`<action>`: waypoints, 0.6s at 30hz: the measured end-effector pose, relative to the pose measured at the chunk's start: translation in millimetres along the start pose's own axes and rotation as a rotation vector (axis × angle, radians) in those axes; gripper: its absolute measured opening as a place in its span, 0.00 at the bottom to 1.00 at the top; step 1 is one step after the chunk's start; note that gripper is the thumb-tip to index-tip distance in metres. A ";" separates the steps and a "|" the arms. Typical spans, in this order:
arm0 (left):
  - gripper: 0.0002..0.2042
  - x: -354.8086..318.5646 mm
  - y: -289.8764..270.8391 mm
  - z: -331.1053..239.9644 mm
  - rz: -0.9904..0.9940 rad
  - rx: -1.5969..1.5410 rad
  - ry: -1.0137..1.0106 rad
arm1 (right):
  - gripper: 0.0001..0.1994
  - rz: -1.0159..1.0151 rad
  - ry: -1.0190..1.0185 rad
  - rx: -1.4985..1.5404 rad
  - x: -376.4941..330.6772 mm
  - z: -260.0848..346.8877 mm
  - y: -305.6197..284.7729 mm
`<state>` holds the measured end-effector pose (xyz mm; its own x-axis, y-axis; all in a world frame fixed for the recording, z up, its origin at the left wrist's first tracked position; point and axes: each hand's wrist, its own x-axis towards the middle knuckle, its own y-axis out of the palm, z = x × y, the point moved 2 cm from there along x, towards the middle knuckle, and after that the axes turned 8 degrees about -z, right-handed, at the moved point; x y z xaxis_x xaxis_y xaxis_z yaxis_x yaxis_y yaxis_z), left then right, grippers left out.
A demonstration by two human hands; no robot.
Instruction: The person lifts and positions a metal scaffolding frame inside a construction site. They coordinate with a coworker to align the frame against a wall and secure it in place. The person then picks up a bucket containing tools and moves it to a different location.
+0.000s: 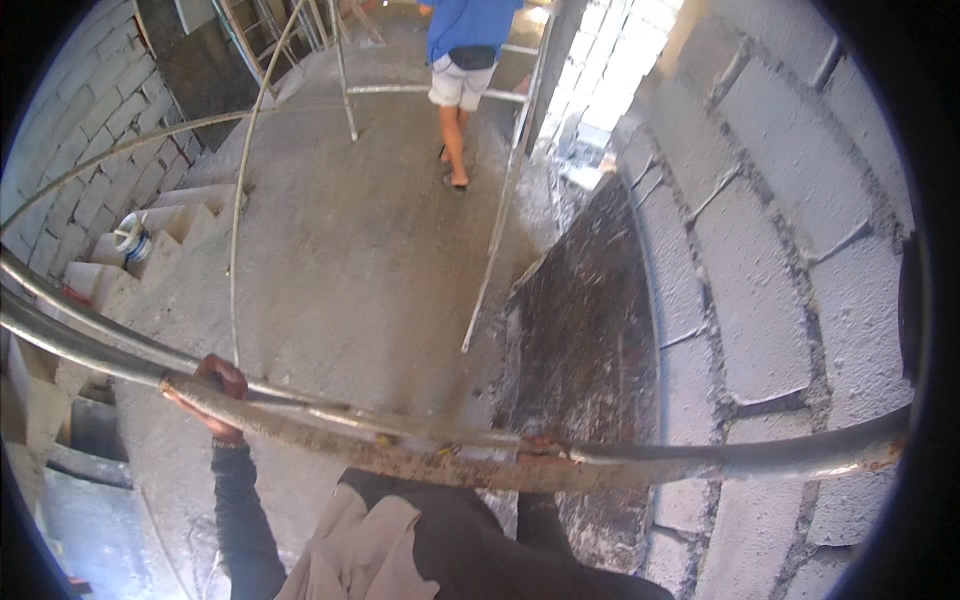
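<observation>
A long metal pipe, stained with rust and dried mortar, crosses in front of my body. My left hand is wrapped round it close to its left end, fingers curled over the top. Further right, my right hand also closes on the pipe, and much of that hand is hidden behind it. Shiny metal tubes run alongside, just beyond the pipe and off to the left. A beige cloth hangs over my dark clothing.
A grey block wall rises close on the right, with a dark stained board against it. Ahead, a person in a blue top stands on the concrete floor beside metal scaffold frames. Concrete steps hold a white bucket.
</observation>
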<state>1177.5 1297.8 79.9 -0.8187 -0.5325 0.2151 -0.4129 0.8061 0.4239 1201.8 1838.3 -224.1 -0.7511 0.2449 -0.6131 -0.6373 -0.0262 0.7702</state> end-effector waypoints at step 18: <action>0.41 -3.7 -14.9 37.1 -0.021 -0.083 -0.053 | 0.44 0.063 0.094 -0.692 -34.4 -25.3 -107.5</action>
<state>1171.9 1297.4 40.2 -0.8310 -0.5329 0.1594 -0.3977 0.7696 0.4996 1291.8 1808.1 -290.3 -0.7820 0.1384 -0.6077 -0.5321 -0.6560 0.5353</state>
